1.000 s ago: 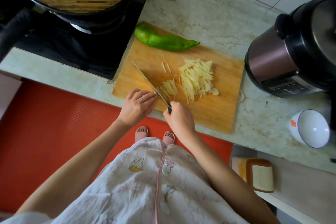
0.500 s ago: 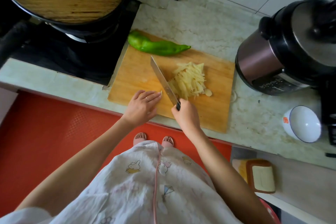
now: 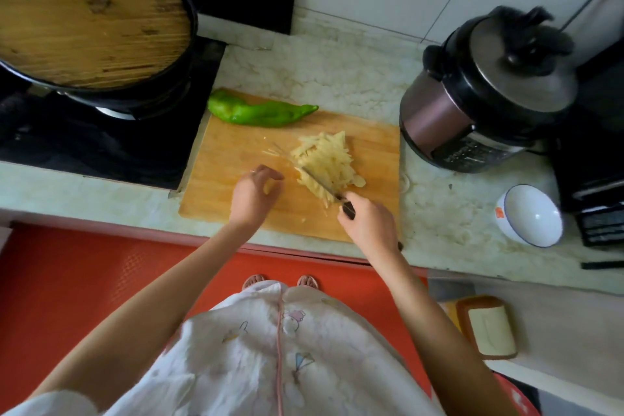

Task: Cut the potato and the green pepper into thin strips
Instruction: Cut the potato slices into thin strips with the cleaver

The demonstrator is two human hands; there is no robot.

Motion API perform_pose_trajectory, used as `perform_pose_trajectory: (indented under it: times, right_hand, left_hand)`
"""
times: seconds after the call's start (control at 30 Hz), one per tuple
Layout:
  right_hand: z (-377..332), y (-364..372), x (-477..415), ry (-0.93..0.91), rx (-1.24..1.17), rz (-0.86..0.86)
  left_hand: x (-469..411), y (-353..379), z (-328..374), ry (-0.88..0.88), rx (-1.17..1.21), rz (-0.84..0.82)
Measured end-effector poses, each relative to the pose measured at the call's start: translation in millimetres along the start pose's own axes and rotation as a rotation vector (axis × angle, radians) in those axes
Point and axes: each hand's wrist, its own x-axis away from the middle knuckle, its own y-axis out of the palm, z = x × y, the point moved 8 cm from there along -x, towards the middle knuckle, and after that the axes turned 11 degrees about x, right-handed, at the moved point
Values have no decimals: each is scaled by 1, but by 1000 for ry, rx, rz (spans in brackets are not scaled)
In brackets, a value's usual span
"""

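A wooden cutting board (image 3: pixel 233 152) lies on the marble counter. A pile of thin potato strips (image 3: pixel 326 162) sits at its middle right. A whole green pepper (image 3: pixel 260 110) lies along the board's far edge, uncut. My right hand (image 3: pixel 369 223) grips the dark handle of a knife (image 3: pixel 319 181), whose blade lies against the near left side of the potato pile. My left hand (image 3: pixel 255 194) hovers over the board left of the pile with fingers loosely curled; whether it holds a potato bit I cannot tell.
A black wok with a wooden lid (image 3: pixel 87 17) stands on the stove at the left. A pressure cooker (image 3: pixel 486 91) stands right of the board, and a white bowl (image 3: pixel 531 214) sits nearer on the right. A red floor mat (image 3: pixel 67 280) lies below the counter edge.
The knife blade has swept right, pushing the small batch of strips into the main pile. My left hand has lifted off the board and curled its fingers.
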Motion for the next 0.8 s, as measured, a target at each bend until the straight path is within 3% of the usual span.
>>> perform_pose_trajectory:
  times: [0.1, 0.17, 0.23, 0.37, 0.47, 0.6, 0.8]
  right_hand:
    - [17, -21, 7, -81, 275, 140]
    - [30, -31, 9, -100, 415, 217]
    - [43, -40, 9, -121, 494, 272]
    - [53, -53, 9, -196, 502, 378]
    - [59, -63, 13, -265, 445, 480]
    - [69, -73, 18, -339, 436, 545]
    - [82, -74, 28, -349, 378, 587]
  left_hand:
    - [-2, -35, -12, -279, 160, 341]
    - [-7, -45, -2, -284, 233, 464]
    - [-24, -32, 30, -113, 235, 349]
    - [-34, 54, 119, 417, 75, -311]
    - [-19, 108, 151, 632, -24, -594]
    - [-23, 123, 150, 517, 167, -615]
    - [-42, 114, 144, 372, 90, -438]
